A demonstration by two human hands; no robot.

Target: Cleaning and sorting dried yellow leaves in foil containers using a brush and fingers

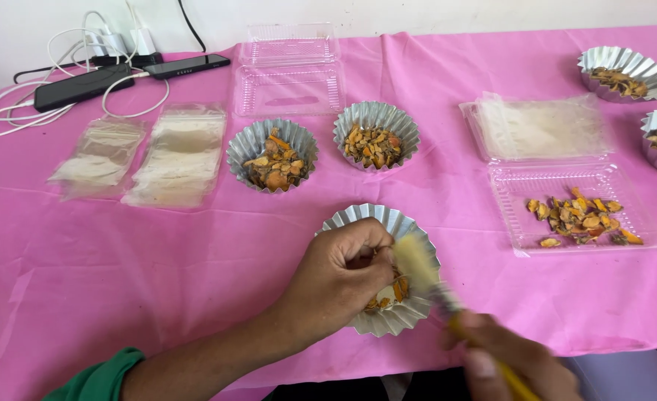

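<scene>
A fluted foil cup (358,217) of orange and brown dried pieces stands near the table's front edge. My left hand (340,278) reaches into it, fingers pinched on some of the pieces. My right hand (518,360), blurred at the bottom right, grips a yellow-handled brush (421,267) whose pale bristles lie over the cup's right side.
Two more filled foil cups (273,156) (377,135) stand behind. An open clear clamshell box (291,70) sits at the back, another (577,215) with pieces at the right. Clear bags (176,156), phones and cables (83,82) lie left. Foil cups (625,73) stand far right.
</scene>
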